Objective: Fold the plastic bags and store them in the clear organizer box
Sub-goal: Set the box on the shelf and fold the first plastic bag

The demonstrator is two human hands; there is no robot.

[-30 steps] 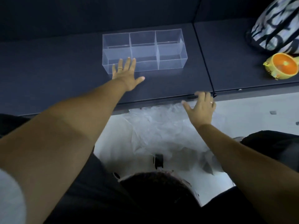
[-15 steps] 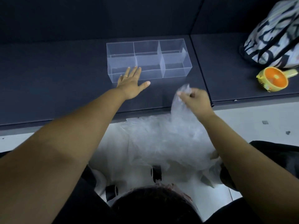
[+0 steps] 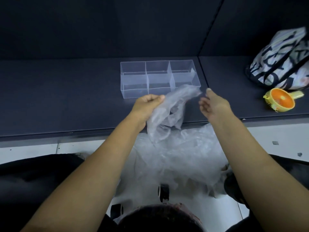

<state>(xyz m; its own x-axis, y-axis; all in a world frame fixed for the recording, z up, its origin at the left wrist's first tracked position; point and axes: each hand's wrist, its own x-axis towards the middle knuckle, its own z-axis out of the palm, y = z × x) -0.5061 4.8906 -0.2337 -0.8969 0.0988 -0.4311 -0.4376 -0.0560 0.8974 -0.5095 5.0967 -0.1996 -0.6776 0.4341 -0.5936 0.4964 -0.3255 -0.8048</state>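
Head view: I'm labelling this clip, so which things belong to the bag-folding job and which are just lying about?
Job in hand:
plastic bag, gripped by the left hand
right hand, open beside it
pile of bags below the ledge
clear organizer box

Lying about:
orange fan
patterned tote

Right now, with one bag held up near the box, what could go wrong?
1. Only the left hand grips the crumpled plastic bag. The right hand is open, so the bag's loose end may flop and resist folding.
2. The bag's far end is in front of the clear organizer box, so a pull might nudge the box.
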